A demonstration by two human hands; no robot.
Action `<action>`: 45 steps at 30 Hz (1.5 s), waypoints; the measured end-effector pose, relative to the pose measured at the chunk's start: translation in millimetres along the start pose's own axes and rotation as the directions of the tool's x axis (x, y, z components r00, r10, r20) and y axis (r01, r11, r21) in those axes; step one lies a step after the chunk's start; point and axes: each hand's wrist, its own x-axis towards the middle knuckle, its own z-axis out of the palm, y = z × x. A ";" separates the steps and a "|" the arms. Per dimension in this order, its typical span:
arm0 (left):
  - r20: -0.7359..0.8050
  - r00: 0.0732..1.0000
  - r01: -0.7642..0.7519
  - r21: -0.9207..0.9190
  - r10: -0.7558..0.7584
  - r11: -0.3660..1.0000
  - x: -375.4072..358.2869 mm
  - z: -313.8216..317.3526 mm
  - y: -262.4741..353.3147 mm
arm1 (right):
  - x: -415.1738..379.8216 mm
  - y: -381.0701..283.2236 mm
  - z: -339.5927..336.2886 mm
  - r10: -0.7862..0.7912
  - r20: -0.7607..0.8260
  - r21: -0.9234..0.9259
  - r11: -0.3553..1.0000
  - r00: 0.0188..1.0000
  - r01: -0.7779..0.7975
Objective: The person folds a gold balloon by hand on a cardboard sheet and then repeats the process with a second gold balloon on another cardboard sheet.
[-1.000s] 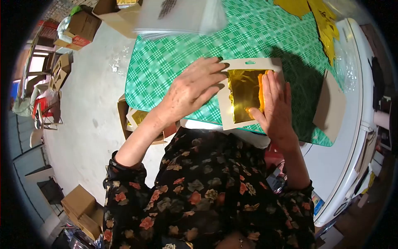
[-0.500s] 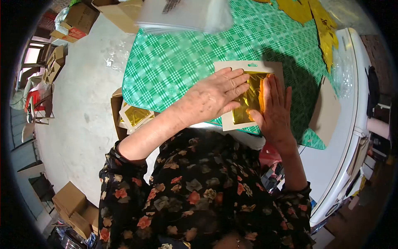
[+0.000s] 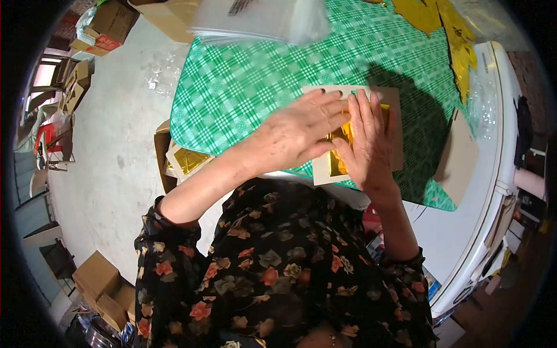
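With my left hand (image 3: 296, 130) and right hand (image 3: 365, 145) spread flat on the gold foil sheet (image 3: 339, 151) and its backing card (image 3: 325, 171), centre-right on the desk (image 3: 243, 87), uneven pressure could crease that foil.

Green checked table (image 3: 249, 87): card (image 3: 390, 98), clear bags (image 3: 255, 20), gold sheets (image 3: 447, 29).

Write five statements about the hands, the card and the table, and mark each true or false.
1. Both hands lie flat on the card. True.
2. The left hand holds scissors. False: it holds nothing and presses on the gold foil.
3. The tablecloth is green checked. True.
4. The right hand rests on the floor. False: it rests on the foil and card.
5. Clear plastic bags lie at the table's far edge. True.
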 end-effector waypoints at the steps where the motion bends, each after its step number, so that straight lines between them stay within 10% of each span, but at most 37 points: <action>1: -0.015 1.000 0.004 0.003 -0.004 1.000 -2.2 -5.4 -2.0 | -0.1 0.5 -0.7 -0.001 0.002 -0.001 1.000 1.000 0.001; 45: 0.152 0.983 0.058 0.266 -0.102 0.962 -37.5 -13.1 15.4 | -0.9 4.0 1.4 -0.022 0.056 -0.034 0.999 0.998 0.024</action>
